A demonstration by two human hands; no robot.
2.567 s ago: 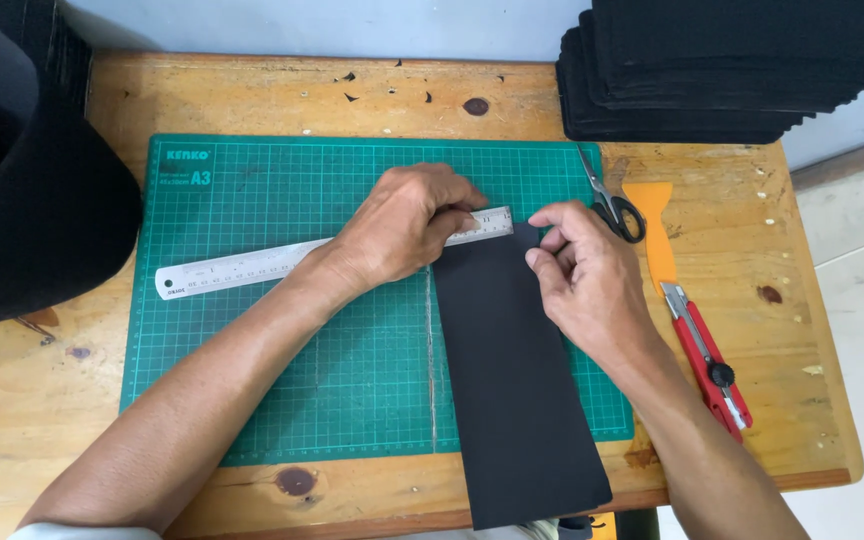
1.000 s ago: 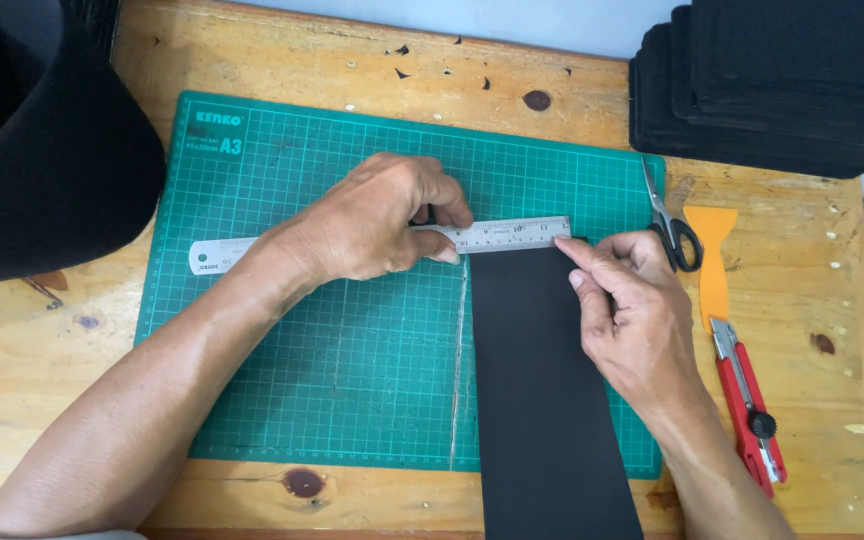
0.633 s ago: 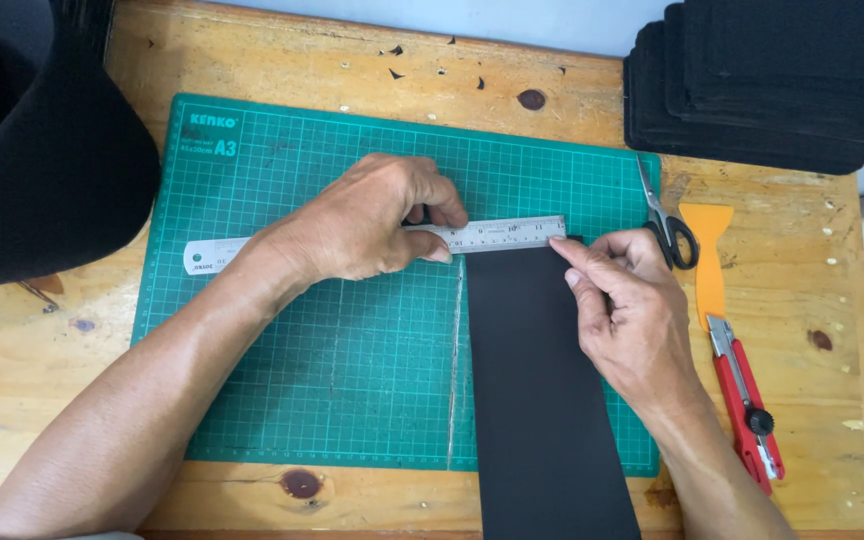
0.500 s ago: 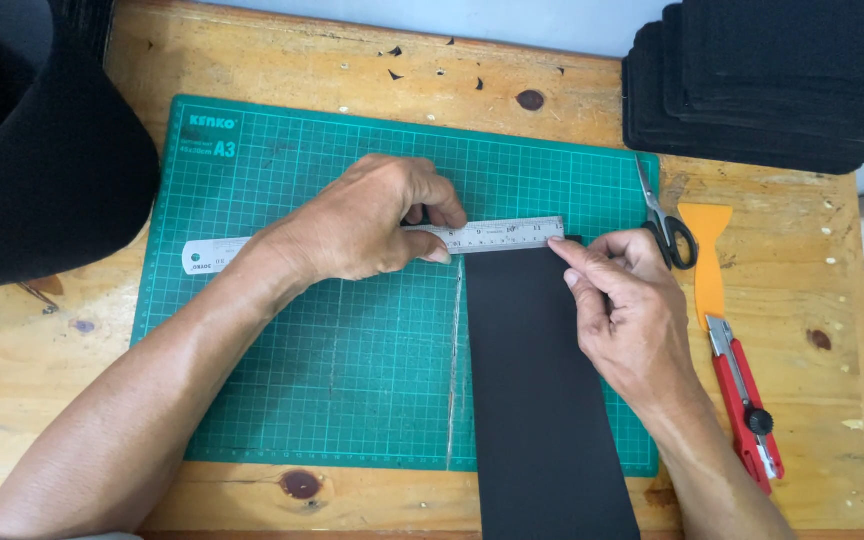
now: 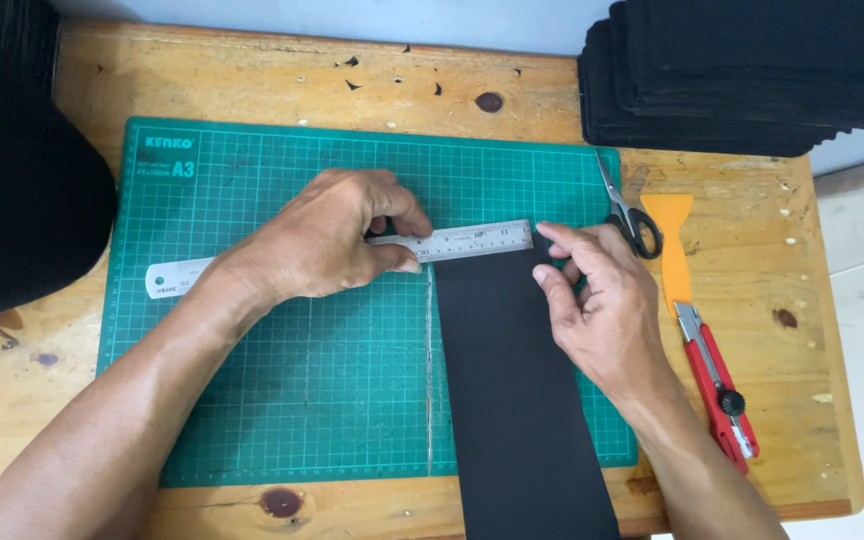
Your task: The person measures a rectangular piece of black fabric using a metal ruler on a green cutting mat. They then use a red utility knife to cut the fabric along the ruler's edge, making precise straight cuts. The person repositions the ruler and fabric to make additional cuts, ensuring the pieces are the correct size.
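Black strip [image 5: 517, 390] runs lengthwise toward the person; steel ruler [image 5: 452, 243] lies crosswise over its far end. Left hand [image 5: 327, 240] presses the ruler flat; right hand [image 5: 602, 300] pinches the strip's far-right corner, nearer the strip.

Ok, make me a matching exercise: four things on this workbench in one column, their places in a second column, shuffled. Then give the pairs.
Things:
1. steel ruler
2. black strip
3. scissors
4. red utility knife

Places:
A. on bare wood, right of the green cutting mat
B. pinned under the left hand
C. at the mat's upper right edge
D. running from the ruler to the table's near edge, beside the right hand

Pairs: 1-B, 2-D, 3-C, 4-A
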